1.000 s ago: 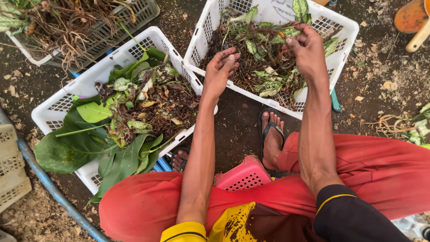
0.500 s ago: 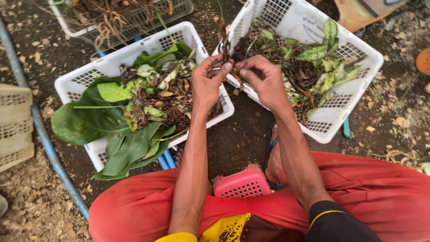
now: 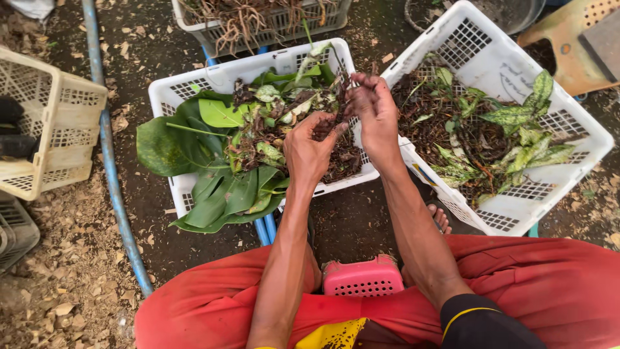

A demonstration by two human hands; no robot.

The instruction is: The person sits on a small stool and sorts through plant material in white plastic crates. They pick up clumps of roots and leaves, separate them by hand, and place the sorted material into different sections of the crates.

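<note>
My left hand [image 3: 311, 147] and my right hand [image 3: 373, 111] meet over the near right corner of the middle white basket [image 3: 173, 95]. Both pinch a small plant with dark stringy roots [image 3: 337, 103] that hangs between the fingers. The middle basket holds broad green leaves [image 3: 219, 194] and small plants in dark soil. To the right stands a second white basket [image 3: 513, 213] with mottled green leaves [image 3: 524, 139] and roots.
A third basket with dry roots [image 3: 258, 22] sits behind. A cream crate [image 3: 55, 123] stands at the left beside a blue hose [image 3: 113, 174]. A pink stool [image 3: 361, 278] shows between my red-clad legs. Bare soil with dry leaf bits lies all around.
Both hands left the right basket, drew together and moved left with a rooted plant, now over the middle basket's corner. The view has shifted right to left across the baskets.
</note>
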